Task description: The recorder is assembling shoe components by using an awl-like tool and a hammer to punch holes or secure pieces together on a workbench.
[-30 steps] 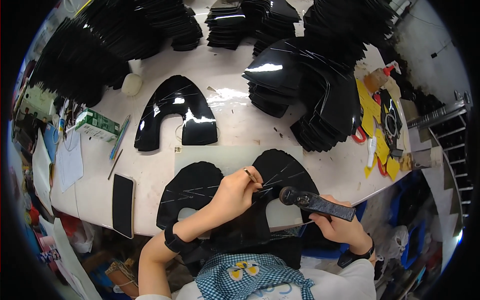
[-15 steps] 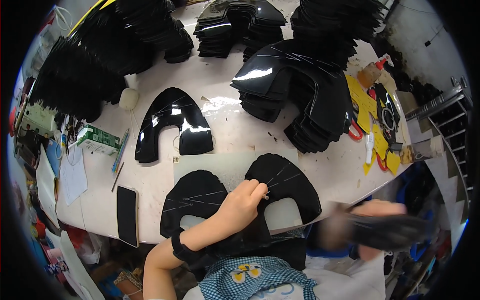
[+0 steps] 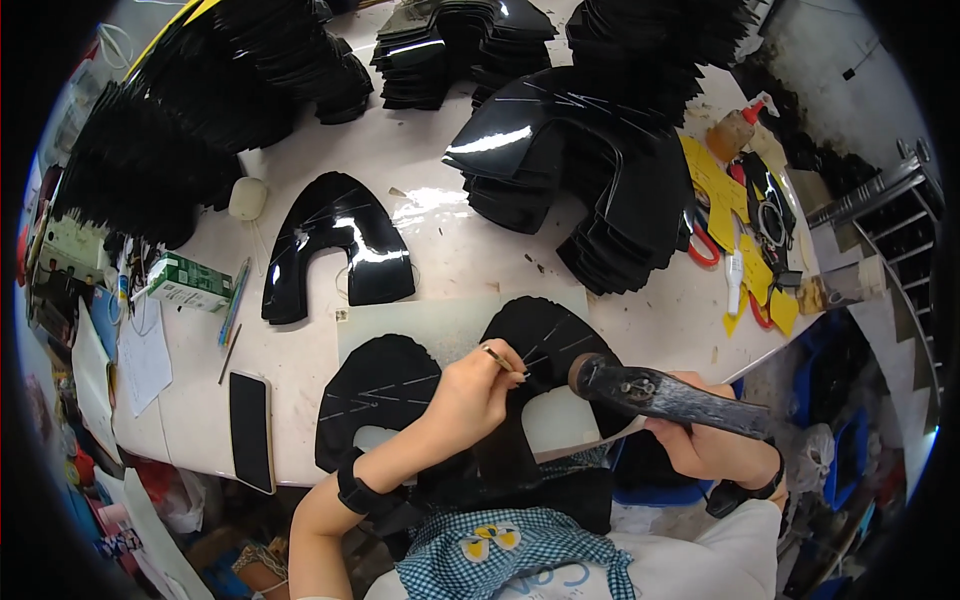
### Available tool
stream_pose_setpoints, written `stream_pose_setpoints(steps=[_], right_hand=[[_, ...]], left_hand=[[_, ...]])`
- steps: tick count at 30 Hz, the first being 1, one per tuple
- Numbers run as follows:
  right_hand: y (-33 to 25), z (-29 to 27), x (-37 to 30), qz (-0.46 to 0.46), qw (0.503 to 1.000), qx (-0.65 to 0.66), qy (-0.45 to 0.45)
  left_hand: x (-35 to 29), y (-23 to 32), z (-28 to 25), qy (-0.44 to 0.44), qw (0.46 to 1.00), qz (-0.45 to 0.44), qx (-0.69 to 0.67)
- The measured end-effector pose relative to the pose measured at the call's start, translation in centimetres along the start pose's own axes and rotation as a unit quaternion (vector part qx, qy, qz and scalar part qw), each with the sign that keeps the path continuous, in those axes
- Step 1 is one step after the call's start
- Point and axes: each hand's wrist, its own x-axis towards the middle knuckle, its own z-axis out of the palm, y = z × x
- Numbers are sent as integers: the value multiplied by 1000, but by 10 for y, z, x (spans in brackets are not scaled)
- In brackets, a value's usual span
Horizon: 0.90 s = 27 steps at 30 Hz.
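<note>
My left hand [image 3: 470, 398] is closed around a small metal punch [image 3: 496, 357], held tilted over the right one of two black arch-shaped pieces. That piece [image 3: 528, 325] carries thin silvery dashed lines, as does the left black piece [image 3: 375, 385]. Both lie partly on a pale translucent board [image 3: 415, 325] at the table's near edge. In my right hand [image 3: 705, 445] is a hammer [image 3: 670, 395] with a dark, worn handle, its round head to the right of the punch and apart from it. My left wrist and forearm cross over the left piece.
A glossy black arch piece [image 3: 338, 210] lies beyond the board. Tall stacks of black pieces [image 3: 560, 110] stand along the back. At right are scissors [image 3: 703, 245], yellow scraps and a bottle [image 3: 733, 132]. A phone [image 3: 251, 430] and a green-white box [image 3: 190, 281] are at left.
The blurred hammer has come leftward toward my left hand and now shows clearly over the right piece. My left hand has tilted the punch, with its upper end now in sight. The view has shifted slightly.
</note>
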Motion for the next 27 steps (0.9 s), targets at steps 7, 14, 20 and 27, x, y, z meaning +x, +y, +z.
stream_pose_setpoints(steps=[7,14,20,27], right_hand=[[3,6,-2,15,999,43,-7],[5,10,-1,-22,999,29,-10],[-6,-14,1,-22,998,25,-57],[-21,-16,19,-17,988,-27,-149]], left_hand=[[3,-6,8,6,1000,18,4],[4,-4,12,21,1000,8,6],[1,-2,19,10,987,99,124],[0,10,24,-29,971,123,203]])
